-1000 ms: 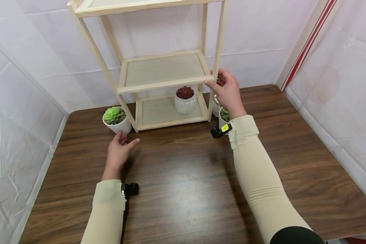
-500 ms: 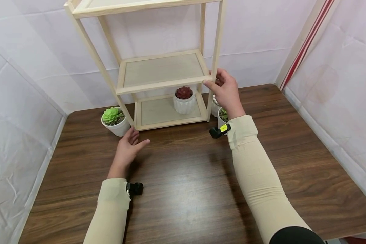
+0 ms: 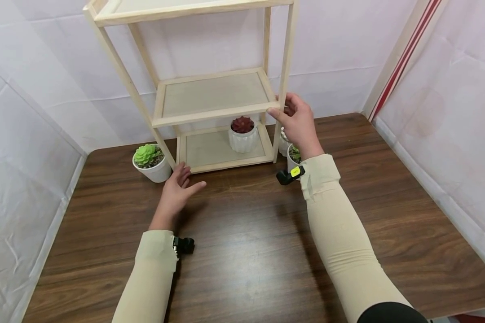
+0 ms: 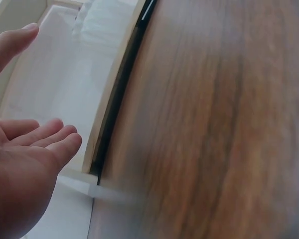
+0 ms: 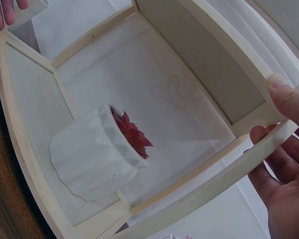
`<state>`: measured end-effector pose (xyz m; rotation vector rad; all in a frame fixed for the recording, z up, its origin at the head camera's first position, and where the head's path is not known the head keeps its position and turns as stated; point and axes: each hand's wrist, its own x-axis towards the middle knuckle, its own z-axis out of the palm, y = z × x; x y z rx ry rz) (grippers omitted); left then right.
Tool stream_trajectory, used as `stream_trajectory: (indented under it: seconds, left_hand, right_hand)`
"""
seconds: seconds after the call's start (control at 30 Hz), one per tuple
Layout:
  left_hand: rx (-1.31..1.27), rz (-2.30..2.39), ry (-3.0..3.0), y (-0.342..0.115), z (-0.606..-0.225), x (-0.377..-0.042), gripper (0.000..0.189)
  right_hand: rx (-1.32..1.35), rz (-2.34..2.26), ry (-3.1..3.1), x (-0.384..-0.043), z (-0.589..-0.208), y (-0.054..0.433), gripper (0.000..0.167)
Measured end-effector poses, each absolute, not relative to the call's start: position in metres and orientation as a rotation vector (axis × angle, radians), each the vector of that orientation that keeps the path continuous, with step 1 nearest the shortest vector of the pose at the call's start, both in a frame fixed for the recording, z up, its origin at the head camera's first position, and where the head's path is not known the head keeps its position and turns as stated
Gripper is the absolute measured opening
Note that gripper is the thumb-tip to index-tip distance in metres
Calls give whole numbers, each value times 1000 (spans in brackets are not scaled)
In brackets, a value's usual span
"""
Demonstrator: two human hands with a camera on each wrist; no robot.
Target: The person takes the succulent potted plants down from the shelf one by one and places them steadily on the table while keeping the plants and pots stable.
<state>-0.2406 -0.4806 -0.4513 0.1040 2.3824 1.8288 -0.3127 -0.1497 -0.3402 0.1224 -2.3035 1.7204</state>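
A light wooden shelf rack [image 3: 214, 116] stands at the back of the table. My right hand [image 3: 300, 123] grips its right front post at the middle tier, thumb on the front rail and fingers behind the post; the right wrist view shows this hold closely. My left hand [image 3: 175, 190] is by the bottom left front corner, fingers loosely extended and thumb spread, with nothing in it. On the bottom tier sits a white ribbed pot [image 3: 242, 140] with a dark red succulent [image 5: 131, 135]. A white pot [image 3: 155, 170] with a bright green succulent [image 3: 147, 154] stands left of the rack.
Beyond the right post, partly hidden by my right hand, are a white pot with a green plant [image 3: 294, 154] and another white pot [image 3: 284, 143]. White cloth walls [image 3: 339, 54] surround the brown wooden table [image 3: 242, 242] at the back and sides.
My left hand has moved right, from the front of the green succulent's pot to the rack's bottom left corner. My right hand keeps its grip on the post.
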Motion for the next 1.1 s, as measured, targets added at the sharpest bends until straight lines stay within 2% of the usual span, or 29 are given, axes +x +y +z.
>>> stream_trajectory:
  seconds: [0.67, 1.1]
  left_hand:
    - [187, 1783, 2421, -457, -457, -260, 102]
    - [199, 1854, 2371, -439, -447, -277, 100]
  right_hand:
    - [142, 1697, -2287, -308, -344, -147, 47]
    - [131, 1678, -2287, -306, -343, -145, 49]
